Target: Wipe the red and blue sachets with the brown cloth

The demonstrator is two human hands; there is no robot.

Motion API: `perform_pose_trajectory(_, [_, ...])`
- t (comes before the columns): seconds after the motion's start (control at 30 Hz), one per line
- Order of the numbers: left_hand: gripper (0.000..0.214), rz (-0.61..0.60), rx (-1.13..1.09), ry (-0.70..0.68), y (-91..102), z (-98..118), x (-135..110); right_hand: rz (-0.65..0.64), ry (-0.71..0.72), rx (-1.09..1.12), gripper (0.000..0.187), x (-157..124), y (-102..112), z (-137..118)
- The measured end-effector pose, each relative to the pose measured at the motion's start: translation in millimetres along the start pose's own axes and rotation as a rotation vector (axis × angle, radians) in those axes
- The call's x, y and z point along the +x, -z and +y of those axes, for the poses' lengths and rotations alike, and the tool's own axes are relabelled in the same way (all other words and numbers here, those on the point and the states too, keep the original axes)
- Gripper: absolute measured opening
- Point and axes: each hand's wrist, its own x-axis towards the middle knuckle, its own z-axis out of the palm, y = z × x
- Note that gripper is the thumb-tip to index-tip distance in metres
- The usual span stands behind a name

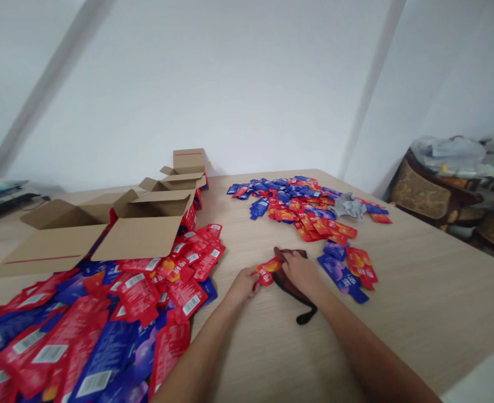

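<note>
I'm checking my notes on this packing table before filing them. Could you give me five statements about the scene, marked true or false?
1. The left hand holds a red packet. True.
2. The right hand is on a cardboard box. False: it is on a brown pouch.
3. The boxes at the left are all closed. False: flaps stand open.
4. A crumpled grey wrapper lies at the far pile of packets. True.
5. The near-left pile of packets is all blue. False: it mixes red and blue.
</note>
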Motion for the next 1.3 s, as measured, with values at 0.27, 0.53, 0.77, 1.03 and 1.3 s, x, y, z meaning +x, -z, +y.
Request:
perform_pose_trajectory(0.27, [0.052,0.253,0.443,-0.484,3.5,5,-13,0.088,-0.084,0.082,0.04,7,-7,31])
perform_pose_trajectory(0.53, [0.042,0.12,0.002,-0.161,-1.3,5,-2,0.356,-0.023,0.349,0.048,-4,10,21])
perform_pose_trajectory(0.77, [0.027,-0.054,-0.132,0.043,-4.5,2,-6,0.02,0.283,0.154,0.041,-28,10,-38])
perform_pose_trajectory(1.03, [0.036,-0.099,-0.088,0.03,-3.0,1,-5,-0.003,0.027,0.016,0.036,4,7,1])
perform_pose_trajectory(1.3, [0.025,0.104,-0.407,-0.096,17.8,8,2,0.068,-0.001,0.005,0.036,2,0,13])
